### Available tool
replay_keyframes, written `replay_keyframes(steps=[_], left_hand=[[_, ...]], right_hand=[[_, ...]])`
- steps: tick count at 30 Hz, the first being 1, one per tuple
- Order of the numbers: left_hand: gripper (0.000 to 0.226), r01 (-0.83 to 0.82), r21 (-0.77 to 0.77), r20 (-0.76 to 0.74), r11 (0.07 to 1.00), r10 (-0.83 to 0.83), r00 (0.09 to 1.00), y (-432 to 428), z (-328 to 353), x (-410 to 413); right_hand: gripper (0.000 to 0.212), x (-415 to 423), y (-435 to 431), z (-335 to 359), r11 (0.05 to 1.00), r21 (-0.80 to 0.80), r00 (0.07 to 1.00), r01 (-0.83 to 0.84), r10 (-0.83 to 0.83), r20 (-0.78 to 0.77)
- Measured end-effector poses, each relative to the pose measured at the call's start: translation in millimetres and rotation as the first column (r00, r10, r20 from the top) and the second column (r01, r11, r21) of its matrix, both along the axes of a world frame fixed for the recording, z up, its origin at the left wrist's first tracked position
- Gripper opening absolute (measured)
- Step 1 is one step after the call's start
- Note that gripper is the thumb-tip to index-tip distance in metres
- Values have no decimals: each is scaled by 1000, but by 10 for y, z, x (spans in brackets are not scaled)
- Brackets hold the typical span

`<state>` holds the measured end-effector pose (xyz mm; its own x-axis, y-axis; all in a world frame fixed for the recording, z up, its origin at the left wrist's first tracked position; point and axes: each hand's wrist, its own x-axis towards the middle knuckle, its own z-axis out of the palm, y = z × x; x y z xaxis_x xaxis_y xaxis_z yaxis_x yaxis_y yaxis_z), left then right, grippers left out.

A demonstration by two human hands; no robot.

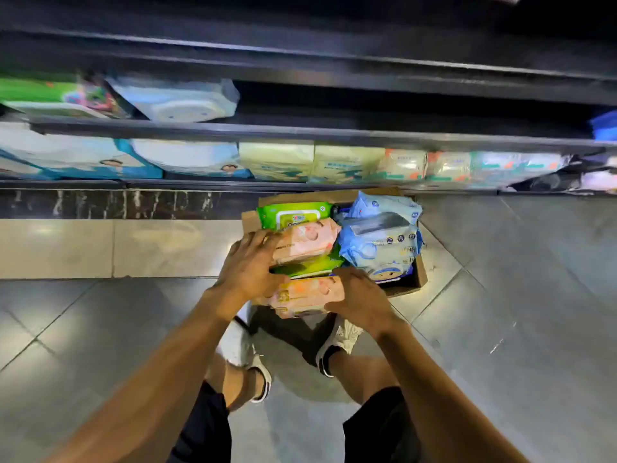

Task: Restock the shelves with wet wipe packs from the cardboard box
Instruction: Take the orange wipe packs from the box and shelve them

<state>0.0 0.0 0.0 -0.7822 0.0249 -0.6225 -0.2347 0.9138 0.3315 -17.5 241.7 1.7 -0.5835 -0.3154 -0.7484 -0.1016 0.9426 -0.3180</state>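
head view, looking down: a person stands on a grey tiled floor (100, 329) in front of dark store shelves (300, 132), both bare arms reaching forward to a box (419, 277) on the floor just below the lowest shelf. the open cardboard box is crammed with wet wipe packs. a green pack (290, 213) lies at its far left, a far pink pack (309, 240) lies against it on the near side, and a second green pack (310, 266) shows under the pink one. blue packs (380, 242) are piled on the right side of the box. a near pink pack (307, 292) sits at the box's near edge, with another pink edge just under it. the left hand (248, 265) lies over the left end of the far pink pack, its fingers (257, 238) spread and bent around that end, grasping it, the thumb down by the near pink pack. the right hand (360, 295) holds the right end of the near pink pack, its fingers (347, 274) curled over the top edge beside the blue packs. the shelves are blurred; rows of pale blue, yellow and white packs line the lowest one, and a few more sit at the left of the shelf above. below the hands are two white shoes (238, 345) and black shorts (203, 426).
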Motion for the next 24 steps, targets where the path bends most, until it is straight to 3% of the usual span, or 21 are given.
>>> replay_keyframes(steps=[3, 8, 12, 16, 17, 20, 24], left_hand=[[98, 101, -33, -58, 994, -102, 993, 93, -337, -208], [105, 249, 46, 16, 967, -250, 968, 166, -819, -530], [110, 327, 113, 72, 938, -336, 939, 92, -1038, -790], [104, 218, 318, 87, 923, -258, 962, -21, -1286, -869], [102, 240, 311, 48, 920, -267, 963, 1, -1324, -852], [82, 331, 178, -45, 927, -329, 943, 0, -1329, -847], [53, 349, 291, -82, 891, -340, 937, -22, -1167, -1011]], right_hand=[[59, 54, -61, -393, 996, -26, 997, -80, 80, -24], [50, 70, -137, -957, 924, -39, 924, -380, 378, -52], [56, -79, -188, -1206, 872, -84, 874, -482, 485, 22], [67, -265, -266, -1303, 805, -159, 808, -572, 586, 57], [70, -274, -249, -1336, 797, -176, 797, -578, 597, 86], [80, -196, -170, -1554, 816, -179, 822, -549, 566, 61], [103, -12, -246, -1636, 765, -116, 772, -633, 636, -19]])
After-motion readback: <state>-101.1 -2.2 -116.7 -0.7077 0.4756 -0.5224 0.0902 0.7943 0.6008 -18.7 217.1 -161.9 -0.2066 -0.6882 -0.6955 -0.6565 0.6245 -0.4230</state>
